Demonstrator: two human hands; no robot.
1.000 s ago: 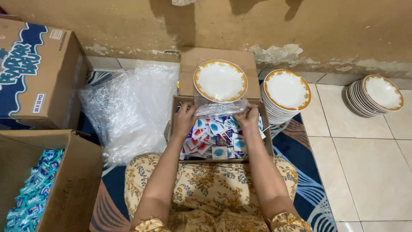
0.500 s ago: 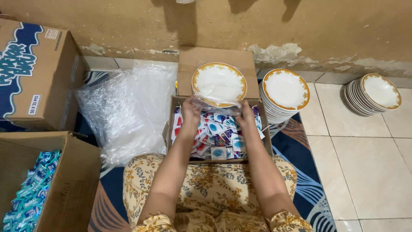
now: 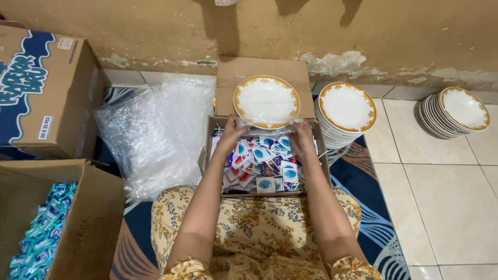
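Holding: I read both hands as pinched on the near rim of a round white plate with an orange-gold patterned border, wrapped in thin clear plastic film [image 3: 266, 101].
Left hand [image 3: 230, 136]: fingers [image 3: 241, 126] curled onto the film at the plate's near-left edge; closed on it, as far as I can tell.
Right hand [image 3: 302, 138]: fingers [image 3: 293, 126] gripping the near-right edge likewise.
Key relation: plate lies straight ahead of the fingertips, away from the body, touching them; its face tilts up towards the camera. No long axis, it is round. Both hands equally near, one at each side of the rim.
Under the fingers: open brown cardboard box of small red, white and blue sachets [image 3: 262, 163], directly below wrists and the plate's lower rim.
Beyond the right fingers: stack of matching plates [image 3: 346, 109], just beside the box; a second stack [image 3: 456, 111] well apart to the right.
Beyond the left fingers: heap of clear plastic bags [image 3: 155, 135], near.
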